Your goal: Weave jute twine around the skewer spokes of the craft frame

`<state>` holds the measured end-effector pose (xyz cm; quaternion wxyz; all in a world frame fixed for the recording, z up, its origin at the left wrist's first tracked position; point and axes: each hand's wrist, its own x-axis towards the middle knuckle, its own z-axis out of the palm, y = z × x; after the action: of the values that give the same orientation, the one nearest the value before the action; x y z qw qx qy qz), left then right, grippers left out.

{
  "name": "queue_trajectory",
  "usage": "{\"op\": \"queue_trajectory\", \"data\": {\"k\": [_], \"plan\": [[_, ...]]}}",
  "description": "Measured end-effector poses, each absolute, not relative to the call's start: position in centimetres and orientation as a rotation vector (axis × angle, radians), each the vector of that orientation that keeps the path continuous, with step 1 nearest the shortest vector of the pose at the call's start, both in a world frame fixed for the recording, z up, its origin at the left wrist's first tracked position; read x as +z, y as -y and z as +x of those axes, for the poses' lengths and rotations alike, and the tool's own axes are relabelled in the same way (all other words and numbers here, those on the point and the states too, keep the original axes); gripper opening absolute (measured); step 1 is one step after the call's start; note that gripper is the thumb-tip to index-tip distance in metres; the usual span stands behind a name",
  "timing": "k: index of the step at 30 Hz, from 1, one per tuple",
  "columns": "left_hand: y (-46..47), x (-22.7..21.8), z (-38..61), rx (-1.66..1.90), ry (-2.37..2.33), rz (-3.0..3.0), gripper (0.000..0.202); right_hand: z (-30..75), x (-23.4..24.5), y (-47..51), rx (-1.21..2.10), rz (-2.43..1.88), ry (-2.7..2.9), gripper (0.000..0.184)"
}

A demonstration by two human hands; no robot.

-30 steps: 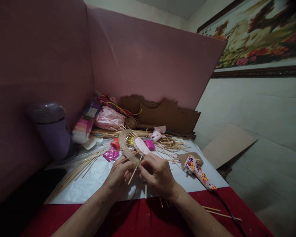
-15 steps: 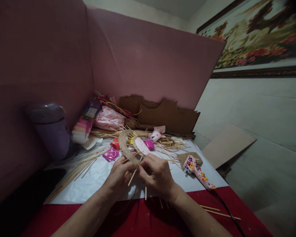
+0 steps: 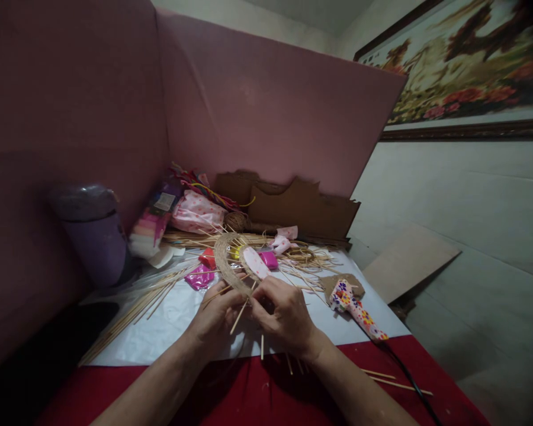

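Both my hands are closed on a round frame of thin sticks wound with twine (image 3: pixel 225 260), held above the white sheet. Its sticks spread out like spokes past the twine band. At its centre is an oval (image 3: pixel 254 262) covered in pink dotted cloth, with a twine edge. My left hand (image 3: pixel 217 310) grips the lower left of the band, its fingers partly behind the sticks. With thumb and fingers pinched together, my right hand (image 3: pixel 284 310) meets the band at its lower right and hides that part of it.
Loose sticks (image 3: pixel 133 310) lie left on the white sheet (image 3: pixel 146 337). A purple cup (image 3: pixel 93 242) stands far left. A flower-patterned glue gun (image 3: pixel 357 310) with a black cord rests on cardboard at right. Behind are pink cloth (image 3: pixel 198 211), a twine ball (image 3: pixel 236 222) and cardboard (image 3: pixel 302 207).
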<state>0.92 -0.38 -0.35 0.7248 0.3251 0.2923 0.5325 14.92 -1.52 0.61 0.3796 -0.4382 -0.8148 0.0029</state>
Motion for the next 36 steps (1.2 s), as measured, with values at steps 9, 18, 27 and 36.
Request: {"op": "queue_trajectory", "data": {"k": [9,18,27,36], "plan": [[0.5,-0.3,0.9,1.177,-0.632,0.702,0.040,14.8,0.5,1.4,-0.075,-1.130,2.091,0.010],[0.6,0.1,0.9,1.170,-0.673,0.708,0.040,14.9,0.2,1.2,-0.005,-1.129,2.055,0.012],[0.7,0.4,1.0,1.168,-0.680,0.708,0.039,15.4,1.2,2.0,0.001,-1.121,2.059,0.014],[0.6,0.6,0.7,1.103,-0.727,0.746,0.035,25.9,4.1,5.4,-0.174,-1.592,1.520,0.031]]}}
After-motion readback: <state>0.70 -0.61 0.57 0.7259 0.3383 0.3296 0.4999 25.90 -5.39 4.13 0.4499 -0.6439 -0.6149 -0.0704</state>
